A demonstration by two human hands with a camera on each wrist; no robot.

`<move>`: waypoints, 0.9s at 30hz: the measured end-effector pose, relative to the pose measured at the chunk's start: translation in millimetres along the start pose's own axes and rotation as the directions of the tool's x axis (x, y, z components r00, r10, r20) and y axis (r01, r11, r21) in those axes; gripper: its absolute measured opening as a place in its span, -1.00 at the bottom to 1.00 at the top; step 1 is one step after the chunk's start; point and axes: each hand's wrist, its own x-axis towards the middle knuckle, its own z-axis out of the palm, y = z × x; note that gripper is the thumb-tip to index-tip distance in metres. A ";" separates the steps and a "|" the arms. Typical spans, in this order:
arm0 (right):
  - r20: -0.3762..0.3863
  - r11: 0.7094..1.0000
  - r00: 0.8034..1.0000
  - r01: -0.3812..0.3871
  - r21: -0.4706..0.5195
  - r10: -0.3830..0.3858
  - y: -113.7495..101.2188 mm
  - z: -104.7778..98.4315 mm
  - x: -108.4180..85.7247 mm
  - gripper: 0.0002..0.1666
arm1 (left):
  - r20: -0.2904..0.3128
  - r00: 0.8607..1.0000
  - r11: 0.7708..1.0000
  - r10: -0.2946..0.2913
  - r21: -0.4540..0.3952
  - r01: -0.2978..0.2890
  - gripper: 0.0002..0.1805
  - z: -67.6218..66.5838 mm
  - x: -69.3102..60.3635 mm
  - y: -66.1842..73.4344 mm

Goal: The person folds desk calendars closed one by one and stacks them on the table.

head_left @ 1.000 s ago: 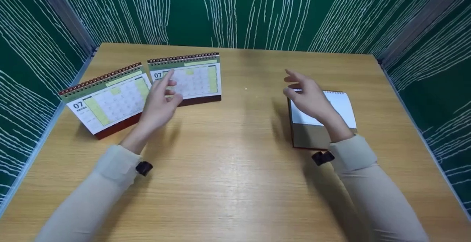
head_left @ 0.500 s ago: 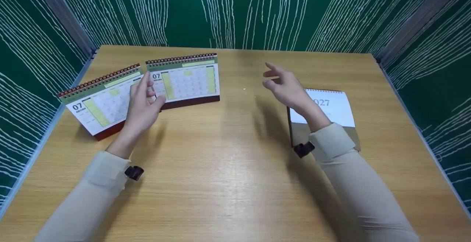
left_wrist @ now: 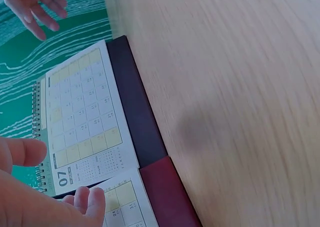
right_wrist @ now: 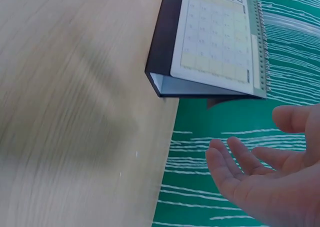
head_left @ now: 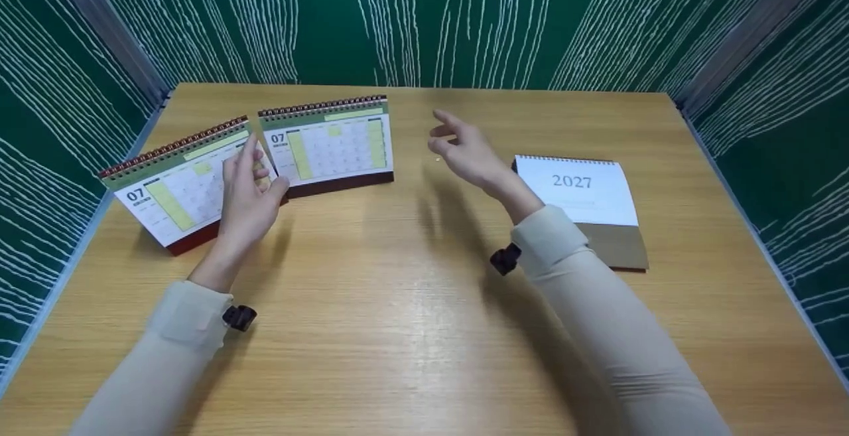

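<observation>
- The left hand (head_left: pixel 251 200) has its thumb well apart from its fingers, some of which bend loosely; it hangs before the left calendar (head_left: pixel 176 205), and whether it touches cannot be told.
- The right hand (head_left: pixel 467 154) has thumb and fingers apart, relaxed and slightly bent, above the bench (head_left: pixel 398 330) between two calendars.
- The left calendar stands tilted, part of its July grid hidden behind the left hand; the left wrist view cuts it off at the bottom.
- The middle calendar (head_left: pixel 335 147) stands just beside it, also showing "07"; the head view blurs its dates.
- The 2027 calendar (head_left: pixel 584 187) stands at the right, its lower left corner covered by the right sleeve (head_left: pixel 597 303); its small line of print is too faint to read.
- Behind is a green wall (head_left: pixel 325 31) with pale lines, cut off at the top.
</observation>
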 end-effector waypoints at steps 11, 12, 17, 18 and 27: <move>0.038 0.999 0.999 -0.040 0.028 0.039 -11.2 20.6 17.6 -0.23 | -0.008 1.000 1.000 -0.012 -0.007 0.012 0.00 6.0 -3.1 -5.7; 0.041 0.998 0.998 -0.044 0.037 0.043 -12.1 22.4 18.9 -0.23 | -0.002 1.000 1.000 -0.013 -0.008 0.013 0.00 6.7 -2.9 -6.2; 0.050 0.994 0.997 -0.058 0.089 0.053 -16.0 30.6 25.9 -0.23 | 0.017 1.000 1.000 -0.020 -0.011 0.020 0.00 10.5 0.9 -7.1; 0.050 0.993 0.997 -0.059 0.098 0.054 -17.0 32.5 26.8 -0.23 | 0.020 1.000 1.000 -0.023 -0.012 0.023 0.00 11.2 1.7 -7.3; 0.045 0.987 0.997 -0.065 0.146 0.059 -21.8 45.9 33.1 -0.19 | 0.044 0.997 0.995 -0.062 -0.072 0.065 0.04 17.6 5.5 -6.7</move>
